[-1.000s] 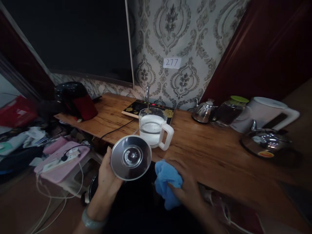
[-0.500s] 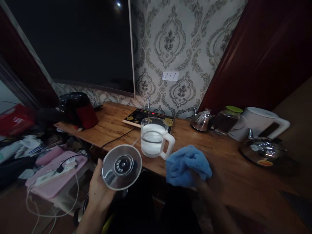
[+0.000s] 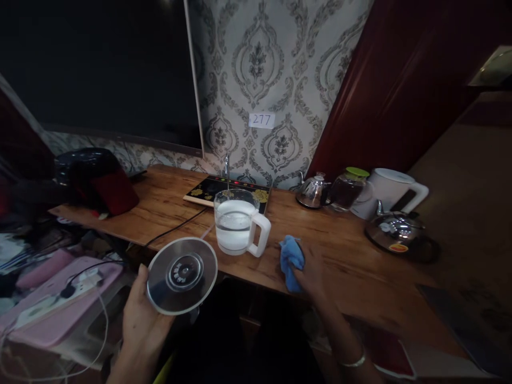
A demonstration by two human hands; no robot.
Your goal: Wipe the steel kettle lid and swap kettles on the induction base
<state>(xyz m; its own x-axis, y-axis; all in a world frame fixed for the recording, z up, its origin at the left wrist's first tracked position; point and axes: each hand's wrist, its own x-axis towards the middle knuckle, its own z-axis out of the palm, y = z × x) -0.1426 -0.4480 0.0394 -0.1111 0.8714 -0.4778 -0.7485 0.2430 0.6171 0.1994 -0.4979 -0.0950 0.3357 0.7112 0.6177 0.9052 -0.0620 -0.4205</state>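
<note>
My left hand (image 3: 142, 312) grips a clear round lid (image 3: 204, 266) by its edge, with the dark-centred face turned up toward me. In my right hand (image 3: 311, 272) is a bunched blue cloth (image 3: 290, 260), low over the table's front part. Between the two hands stands a clear jug (image 3: 234, 233) with a white handle on its right side. It has no lid on and holds clear liquid, and its open top faces up. The lid is apart from the jug, to its front left.
Behind the jug lies a black tea stove (image 3: 208, 188) with a thin metal spout (image 3: 227, 172). To the right stand a small steel kettle (image 3: 313, 191), a green-lidded pot (image 3: 347, 191), a white kettle (image 3: 390, 184) and a larger steel kettle (image 3: 394, 232). A black-and-red appliance (image 3: 116, 186) sits left.
The spread blue cloth has become a smaller bunch in my right hand, now closer to the tabletop. My view has turned right. The lid stays in my left hand.
</note>
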